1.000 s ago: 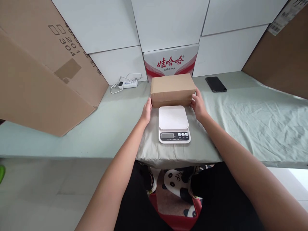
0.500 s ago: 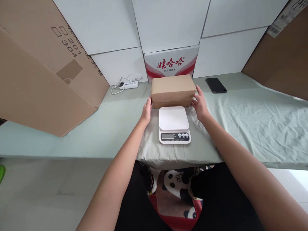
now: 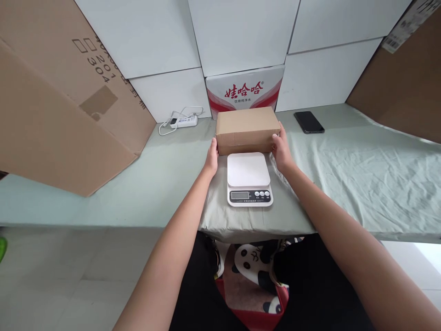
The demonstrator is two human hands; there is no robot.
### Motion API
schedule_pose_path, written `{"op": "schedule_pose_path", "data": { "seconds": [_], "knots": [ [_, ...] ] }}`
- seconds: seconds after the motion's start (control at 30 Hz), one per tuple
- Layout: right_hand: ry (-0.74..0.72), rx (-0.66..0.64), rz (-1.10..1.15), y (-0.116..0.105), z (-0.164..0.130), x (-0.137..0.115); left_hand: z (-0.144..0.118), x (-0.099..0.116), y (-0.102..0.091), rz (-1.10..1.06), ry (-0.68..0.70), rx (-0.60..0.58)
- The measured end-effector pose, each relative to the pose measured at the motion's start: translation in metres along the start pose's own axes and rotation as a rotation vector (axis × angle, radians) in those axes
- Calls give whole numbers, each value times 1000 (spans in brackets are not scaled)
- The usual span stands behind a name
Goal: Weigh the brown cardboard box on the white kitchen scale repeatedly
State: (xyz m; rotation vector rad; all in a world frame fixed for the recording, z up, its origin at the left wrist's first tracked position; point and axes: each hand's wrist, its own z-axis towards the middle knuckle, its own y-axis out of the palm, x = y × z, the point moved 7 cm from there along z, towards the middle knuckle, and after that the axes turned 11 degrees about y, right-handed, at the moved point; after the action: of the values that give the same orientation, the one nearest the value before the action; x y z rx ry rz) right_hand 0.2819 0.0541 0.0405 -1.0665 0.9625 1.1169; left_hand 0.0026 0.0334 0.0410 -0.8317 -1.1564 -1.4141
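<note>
Sitting nearest on the green cloth [image 3: 344, 170], a white scale [image 3: 249, 179] lies between both forearms. Just beyond it, the left hand [image 3: 211, 158] and right hand [image 3: 281, 149] press flat against the ends of a brown cardboard box [image 3: 247, 128], gripping it between them.

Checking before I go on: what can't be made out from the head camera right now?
- Scale display: too small to read.
- Far side of the cardboard box: hidden by the box itself.
- Left hand and right hand fingertips: hidden against the box ends, so how firmly they grip is unclear.
- Phone screen: dark.
- Big carton, left: cut off by the frame edge.
</note>
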Motion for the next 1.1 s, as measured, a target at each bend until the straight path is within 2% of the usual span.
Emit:
{"op": "schedule_pose_path", "data": {
  "seconds": [0.1,0.23,0.33,0.47,0.57,0.67,1.1],
  "knots": [
    [52,28,47,-3,2,-3,1,9,2,6,28,-17],
    [-99,5,-41,-10,-14,-39,-15,38,7,46,149,-77],
    [-174,9,-84,-21,-46,-65,-45,60,8,53,212,-69],
    [-163,-6,-98,-29,-99,-76,-90,77,6,66,220,-59],
    [-130,-18,-122,-31,-128,-72,-113,78,2,68,182,-63],
    [-102,-24,-119,-34,-139,-67,-125,77,1,80,147,-73],
    [-60,0,-89,-39,-136,-70,-133,78,-3,126,142,-100]
  ]
}}
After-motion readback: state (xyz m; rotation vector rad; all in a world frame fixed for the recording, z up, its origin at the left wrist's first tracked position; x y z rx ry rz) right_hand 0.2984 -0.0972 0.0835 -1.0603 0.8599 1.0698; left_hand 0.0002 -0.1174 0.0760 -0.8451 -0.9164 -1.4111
